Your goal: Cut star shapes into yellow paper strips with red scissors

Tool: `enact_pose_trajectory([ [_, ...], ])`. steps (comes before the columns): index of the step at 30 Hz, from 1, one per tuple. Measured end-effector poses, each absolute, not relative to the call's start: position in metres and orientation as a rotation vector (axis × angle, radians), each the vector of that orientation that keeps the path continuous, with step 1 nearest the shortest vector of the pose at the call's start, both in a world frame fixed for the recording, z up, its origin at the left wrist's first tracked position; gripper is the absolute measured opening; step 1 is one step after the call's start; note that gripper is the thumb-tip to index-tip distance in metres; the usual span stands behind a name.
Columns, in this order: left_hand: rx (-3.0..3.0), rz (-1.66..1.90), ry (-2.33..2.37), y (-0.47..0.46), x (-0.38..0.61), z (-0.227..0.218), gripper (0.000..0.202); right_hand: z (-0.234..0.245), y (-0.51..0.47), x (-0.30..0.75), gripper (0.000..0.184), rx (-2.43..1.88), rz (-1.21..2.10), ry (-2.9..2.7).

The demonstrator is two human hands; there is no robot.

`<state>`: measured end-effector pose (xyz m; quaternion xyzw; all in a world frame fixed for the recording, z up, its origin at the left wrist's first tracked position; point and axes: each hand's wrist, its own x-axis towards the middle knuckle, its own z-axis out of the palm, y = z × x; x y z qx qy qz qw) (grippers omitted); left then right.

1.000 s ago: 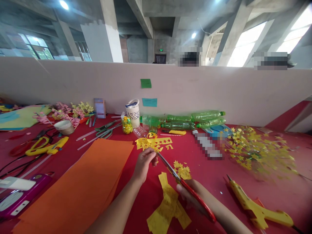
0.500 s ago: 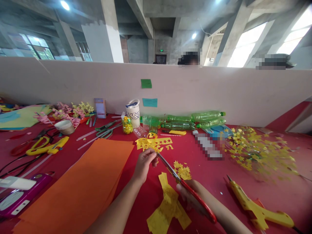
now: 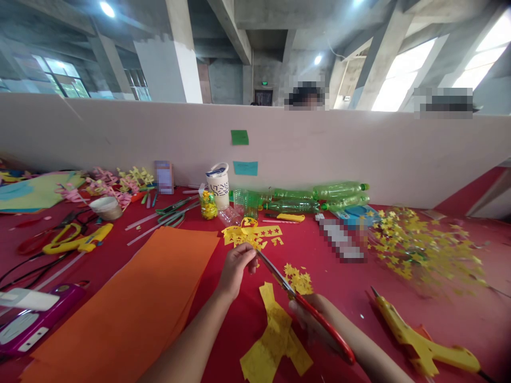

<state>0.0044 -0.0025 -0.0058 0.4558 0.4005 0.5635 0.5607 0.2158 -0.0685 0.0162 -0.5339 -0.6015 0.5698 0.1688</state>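
My right hand [image 3: 315,319] is clenched around the red handles of the scissors [image 3: 305,307], their blades nearly closed and pointing up-left. At the scissors' tip my left hand [image 3: 235,268] has its fingers [image 3: 249,258] pinched on a yellow scrap [image 3: 254,248], mostly hidden by them. Below the scissors, yellow offcuts [image 3: 275,335] lie on the red desk [image 3: 343,276]. Just right of the scissors' blades sits a small heap of stars [image 3: 299,281]. A glue gun [image 3: 423,340] lies well right of the scissors, an orange sheet [image 3: 131,298] well left.
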Motion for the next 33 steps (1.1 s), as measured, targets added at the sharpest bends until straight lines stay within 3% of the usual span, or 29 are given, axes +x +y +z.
enact_pose_trajectory([
  [33, 1.262, 1.245, 0.932, -0.0032, 0.0026, -0.0109, 0.029, 0.0244, -0.0735, 0.2122, 0.057, -1.525, 1.634, -1.677],
])
